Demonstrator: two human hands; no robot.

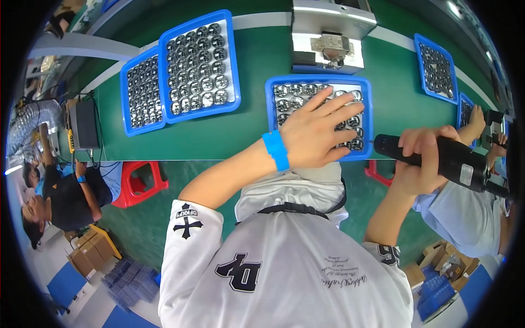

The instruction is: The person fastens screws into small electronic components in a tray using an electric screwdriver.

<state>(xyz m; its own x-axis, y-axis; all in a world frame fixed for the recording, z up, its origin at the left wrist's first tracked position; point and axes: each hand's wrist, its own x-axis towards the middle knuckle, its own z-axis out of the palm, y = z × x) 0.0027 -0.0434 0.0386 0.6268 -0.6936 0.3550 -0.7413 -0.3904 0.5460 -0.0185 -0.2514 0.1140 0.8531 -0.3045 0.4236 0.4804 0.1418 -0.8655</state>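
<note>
My left hand (317,131), with a blue wristband (275,150), lies palm down over a blue-rimmed tray (270,112). Its fingers are spread across rows of small, shiny round metal parts (283,105), and some parts are hidden under it. Whether the fingertips press on any one part, I cannot tell. To the right of the tray, my right hand (424,158) is wrapped around a black electric screwdriver (462,164). Its narrow end points left, close to the tray's right rim.
Behind the tray stands a silver metal fixture (333,46). Two trays of round parts (236,65) overlap at the left, and another blue tray (418,54) sits at the far right. A black box (83,126) stands at the bench's left end. Co-workers (71,197) sit on both sides.
</note>
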